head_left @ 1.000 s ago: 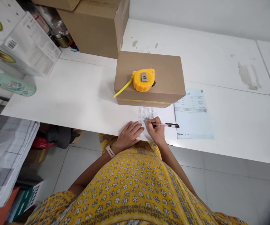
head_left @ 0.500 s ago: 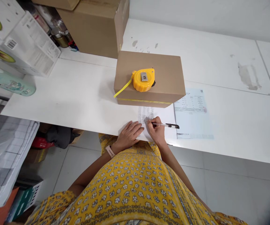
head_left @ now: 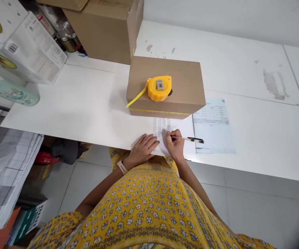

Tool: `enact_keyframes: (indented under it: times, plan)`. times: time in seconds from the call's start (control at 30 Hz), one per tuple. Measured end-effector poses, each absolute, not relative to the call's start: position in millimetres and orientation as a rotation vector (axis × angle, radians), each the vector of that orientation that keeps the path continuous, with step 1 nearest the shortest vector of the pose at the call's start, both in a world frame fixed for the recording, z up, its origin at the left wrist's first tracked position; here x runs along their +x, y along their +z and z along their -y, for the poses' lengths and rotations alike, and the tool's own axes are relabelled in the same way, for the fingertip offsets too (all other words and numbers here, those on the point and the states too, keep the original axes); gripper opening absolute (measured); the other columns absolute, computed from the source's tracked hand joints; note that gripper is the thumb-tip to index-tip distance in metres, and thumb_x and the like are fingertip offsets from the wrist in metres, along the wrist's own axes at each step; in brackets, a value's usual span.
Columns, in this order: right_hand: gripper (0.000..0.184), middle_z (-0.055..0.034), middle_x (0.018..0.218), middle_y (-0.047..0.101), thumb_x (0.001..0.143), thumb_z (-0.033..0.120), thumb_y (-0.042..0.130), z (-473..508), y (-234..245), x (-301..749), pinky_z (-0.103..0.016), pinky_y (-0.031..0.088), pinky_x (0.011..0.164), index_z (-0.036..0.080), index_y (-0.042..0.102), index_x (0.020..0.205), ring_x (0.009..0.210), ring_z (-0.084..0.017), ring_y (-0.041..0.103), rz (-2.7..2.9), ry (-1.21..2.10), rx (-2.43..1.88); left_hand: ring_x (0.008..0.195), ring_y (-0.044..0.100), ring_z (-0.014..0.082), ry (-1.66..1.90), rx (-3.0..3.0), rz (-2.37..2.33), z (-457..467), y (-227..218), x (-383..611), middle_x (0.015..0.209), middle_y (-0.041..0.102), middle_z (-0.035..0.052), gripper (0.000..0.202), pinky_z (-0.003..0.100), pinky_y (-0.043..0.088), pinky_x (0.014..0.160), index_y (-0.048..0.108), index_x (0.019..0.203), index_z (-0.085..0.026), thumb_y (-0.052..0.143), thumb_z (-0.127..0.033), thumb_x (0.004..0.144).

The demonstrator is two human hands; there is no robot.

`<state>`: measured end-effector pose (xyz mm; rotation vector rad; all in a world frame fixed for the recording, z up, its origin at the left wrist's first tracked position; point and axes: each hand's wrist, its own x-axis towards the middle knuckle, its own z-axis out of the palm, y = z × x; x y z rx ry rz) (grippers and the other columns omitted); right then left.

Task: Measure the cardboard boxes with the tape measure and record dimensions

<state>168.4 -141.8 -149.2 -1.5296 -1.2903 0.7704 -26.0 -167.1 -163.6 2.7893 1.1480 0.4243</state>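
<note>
My right hand [head_left: 175,144] is closed around a pen [head_left: 192,139] with a clear barrel and black cap end. It rests on a white sheet of paper [head_left: 189,128] that carries columns of handwriting. My left hand [head_left: 144,147] lies flat with outstretched fingers on the sheet's left side, at the table's front edge. Just beyond the writing stands a brown cardboard box [head_left: 185,81], which covers the upper part of the sheet. On top of the box sits a yellow tape measure [head_left: 159,89] with a yellow wrist strap.
A light blue printed form [head_left: 214,135] lies right of the sheet on the white table [head_left: 87,103]. Larger cardboard boxes [head_left: 105,33], white cartons with avocado pictures [head_left: 35,48] and a mint-green bottle [head_left: 11,88] stand at the left. A dark cap [head_left: 66,151] is below the table.
My right hand and the pen have shifted slightly to the right across the paper. My left hand, the box and the tape measure look unmoved.
</note>
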Motion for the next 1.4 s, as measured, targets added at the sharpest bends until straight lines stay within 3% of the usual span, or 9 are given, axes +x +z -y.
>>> enact_keyframes:
  times: [0.23, 0.5, 0.6, 0.67, 0.83, 1.03, 1.13, 1.23, 1.4]
  plan:
    - [0.018, -0.0076, 0.098, 0.065, 0.099, 0.034, 0.050, 143, -148, 226, -0.039, 0.046, 0.080, 0.024, 0.063, 0.107, 0.090, -0.024, 0.058, 1.434, 0.285, -1.747, 0.143, 0.050, 0.0304, 0.432, 2.791, -1.131, 165, -162, -27, 0.144, 0.063, 0.0143, 0.053, 0.051, 0.036, 0.124, 0.056, 0.142, -0.014, 0.055, -0.048, 0.102]
    - [0.060, -0.0158, 0.110, 0.065, 0.086, 0.003, 0.034, 129, -172, 266, -0.049, 0.044, 0.093, 0.018, 0.058, 0.139, 0.101, -0.029, 0.053, 1.714, -0.014, -1.799, 0.130, 0.062, 0.0268, 0.745, 2.438, -1.027, 162, -123, -33, 0.136, 0.068, 0.0115, 0.040, 0.053, 0.050, 0.113, 0.063, 0.127, -0.021, 0.065, -0.047, 0.097]
    - [0.055, -0.0156, 0.108, 0.067, 0.089, 0.005, 0.034, 128, -177, 264, -0.047, 0.045, 0.092, 0.016, 0.060, 0.136, 0.100, -0.029, 0.053, 1.661, -0.018, -1.795, 0.119, 0.067, 0.0216, 1.161, 2.335, -1.126, 140, -77, -39, 0.123, 0.072, 0.0077, 0.023, 0.045, 0.057, 0.102, 0.063, 0.120, -0.023, 0.062, -0.034, 0.101]
    - [0.048, -0.0158, 0.108, 0.067, 0.092, 0.009, 0.036, 128, -178, 264, -0.047, 0.045, 0.093, 0.016, 0.064, 0.130, 0.100, -0.029, 0.054, 1.647, -0.014, -1.790, 0.124, 0.064, 0.0244, 1.323, 2.399, -1.299, 113, -52, -40, 0.126, 0.069, 0.0073, 0.022, 0.050, 0.052, 0.107, 0.061, 0.121, -0.023, 0.062, -0.032, 0.101]
    - [0.035, -0.0163, 0.109, 0.068, 0.095, 0.015, 0.040, 129, -178, 266, -0.049, 0.046, 0.093, 0.018, 0.067, 0.117, 0.102, -0.030, 0.054, 1.656, 0.019, -1.750, 0.143, 0.046, 0.0352, 1.171, 2.504, -1.425, 30, -33, -30, 0.154, 0.047, 0.0145, 0.058, 0.058, 0.037, 0.118, 0.047, 0.141, -0.022, 0.067, -0.052, 0.095]
    - [0.031, -0.0150, 0.107, 0.068, 0.095, 0.020, 0.043, 130, -172, 262, -0.050, 0.047, 0.094, 0.020, 0.068, 0.114, 0.103, -0.029, 0.056, 1.569, 0.047, -1.705, 0.123, 0.061, 0.0320, 1.138, 2.422, -1.439, 3, -34, -8, 0.128, 0.064, 0.0109, 0.063, 0.051, 0.048, 0.107, 0.051, 0.136, -0.020, 0.075, -0.053, 0.087]
    - [0.026, -0.0151, 0.103, 0.067, 0.098, 0.026, 0.046, 139, -151, 250, -0.048, 0.048, 0.091, 0.021, 0.069, 0.111, 0.101, -0.029, 0.059, 1.368, -0.005, -1.634, 0.120, 0.063, 0.0286, 1.212, 2.307, -1.323, 37, -25, -4, 0.130, 0.063, 0.0103, 0.067, 0.046, 0.051, 0.104, 0.047, 0.139, -0.021, 0.076, -0.052, 0.086]
    - [0.025, -0.0098, 0.094, 0.068, 0.102, 0.037, 0.049, 152, -115, 227, -0.040, 0.050, 0.079, 0.023, 0.069, 0.105, 0.085, -0.024, 0.061, 1.227, 0.217, -1.506, 0.113, 0.067, 0.0261, 1.061, 2.169, -1.048, 80, -20, -3, 0.133, 0.062, 0.0118, 0.083, 0.040, 0.058, 0.094, 0.036, 0.149, -0.024, 0.075, -0.059, 0.085]
    - [0.052, -0.0042, 0.084, 0.068, 0.105, 0.060, 0.033, 156, -65, 193, -0.034, 0.049, 0.067, 0.025, 0.070, 0.111, 0.072, -0.018, 0.060, 1.248, 1.003, -1.218, 0.102, 0.071, 0.0261, 0.827, 2.050, -0.936, 115, -22, -2, 0.121, 0.068, 0.0097, 0.095, 0.041, 0.061, 0.087, 0.027, 0.156, -0.026, 0.077, -0.060, 0.082]
